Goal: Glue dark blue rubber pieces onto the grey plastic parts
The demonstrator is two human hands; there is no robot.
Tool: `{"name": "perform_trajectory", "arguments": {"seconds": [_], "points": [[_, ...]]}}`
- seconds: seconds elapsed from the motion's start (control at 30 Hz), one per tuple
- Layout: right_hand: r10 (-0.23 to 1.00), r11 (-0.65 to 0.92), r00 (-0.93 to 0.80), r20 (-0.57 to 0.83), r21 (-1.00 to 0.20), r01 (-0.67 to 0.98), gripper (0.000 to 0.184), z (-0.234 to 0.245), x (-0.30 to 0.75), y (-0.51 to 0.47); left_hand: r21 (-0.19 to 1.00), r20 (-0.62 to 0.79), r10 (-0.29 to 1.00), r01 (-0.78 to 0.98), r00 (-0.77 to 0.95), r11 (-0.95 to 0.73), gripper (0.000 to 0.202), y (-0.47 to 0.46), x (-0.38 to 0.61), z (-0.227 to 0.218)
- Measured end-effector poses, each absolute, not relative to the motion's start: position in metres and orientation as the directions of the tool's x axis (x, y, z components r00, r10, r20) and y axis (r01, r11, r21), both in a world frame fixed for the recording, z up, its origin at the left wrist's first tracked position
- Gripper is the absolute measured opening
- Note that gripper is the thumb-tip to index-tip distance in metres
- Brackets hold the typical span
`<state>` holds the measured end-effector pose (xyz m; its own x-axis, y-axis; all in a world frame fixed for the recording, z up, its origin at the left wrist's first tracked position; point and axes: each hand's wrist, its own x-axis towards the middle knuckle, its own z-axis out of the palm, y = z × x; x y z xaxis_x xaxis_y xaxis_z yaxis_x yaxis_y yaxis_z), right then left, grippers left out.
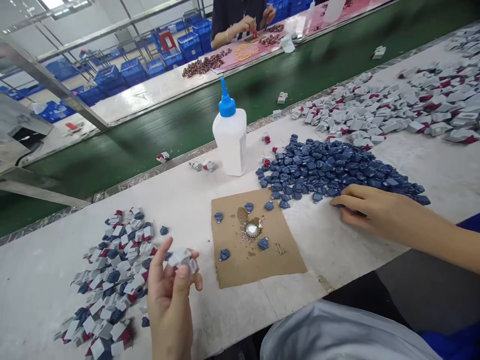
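Observation:
My left hand [170,295] pinches a small light grey plastic part [182,257] between thumb and fingers, above the table's near left. My right hand [362,207] rests at the front edge of a heap of dark blue plastic parts [322,162]. Its thumb and fingers close around a dark piece, mostly hidden. Between the hands lies a brown cardboard sheet [240,272]. On it are several loose blue parts [263,243] and a small round cap holding a puddle of clear, shiny liquid [252,229].
A white bottle with blue nozzle [230,142] stands behind the cardboard. Grey-blue-red assembled pieces [112,280] are heaped left; grey-and-red parts [375,107] spread far right. Beyond runs a green conveyor belt [180,120]. Across it, a person [240,22] handles small parts.

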<state>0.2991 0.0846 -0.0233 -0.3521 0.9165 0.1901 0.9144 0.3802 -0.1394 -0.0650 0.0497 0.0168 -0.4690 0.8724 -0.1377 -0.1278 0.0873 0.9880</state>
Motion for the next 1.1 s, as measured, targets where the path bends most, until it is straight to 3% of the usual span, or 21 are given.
{"name": "perform_trajectory", "arguments": {"seconds": [0.13, 0.23, 0.33, 0.47, 0.83, 0.93, 1.03, 1.1], "points": [[0.926, 0.340, -0.371, 0.068, -0.578, 0.742, 0.019, -0.010, 0.271, 0.090, 0.976, -0.173, 0.891, -0.193, -0.420, 0.098, 0.033, 0.036, -0.057, 0.003], [0.903, 0.333, -0.424, 0.073, -0.744, 0.580, 0.014, -0.004, 0.237, 0.095, 0.946, -0.235, 0.904, -0.299, -0.357, 0.128, 0.026, 0.028, -0.045, -0.004], [0.825, 0.467, -0.540, 0.167, -0.740, 0.483, 0.017, -0.003, 0.200, 0.100, 0.906, -0.307, 0.891, -0.390, -0.335, 0.165, 0.025, 0.022, -0.033, -0.009], [0.731, 0.631, -0.631, 0.258, -0.608, 0.481, 0.027, -0.012, 0.168, 0.105, 0.879, -0.344, 0.873, -0.446, -0.346, 0.170, 0.027, 0.016, -0.029, -0.015], [0.667, 0.742, -0.678, 0.311, -0.368, 0.561, 0.029, -0.026, 0.159, 0.118, 0.769, -0.476, 0.813, -0.607, -0.336, 0.200, 0.032, 0.017, -0.017, 0.000], [0.689, 0.710, -0.666, 0.286, -0.454, 0.538, 0.030, -0.023, 0.156, 0.118, 0.781, -0.460, 0.826, -0.591, -0.325, 0.202, 0.033, 0.018, -0.017, 0.001], [0.766, 0.590, -0.583, 0.269, -0.653, 0.474, 0.023, -0.006, 0.151, 0.115, 0.788, -0.459, 0.831, -0.577, -0.314, 0.216, 0.034, 0.017, -0.016, 0.002], [0.835, 0.434, -0.521, 0.180, -0.797, 0.420, 0.017, 0.009, 0.147, 0.109, 0.798, -0.453, 0.834, -0.560, -0.315, 0.222, 0.035, 0.016, -0.015, 0.003]]}}
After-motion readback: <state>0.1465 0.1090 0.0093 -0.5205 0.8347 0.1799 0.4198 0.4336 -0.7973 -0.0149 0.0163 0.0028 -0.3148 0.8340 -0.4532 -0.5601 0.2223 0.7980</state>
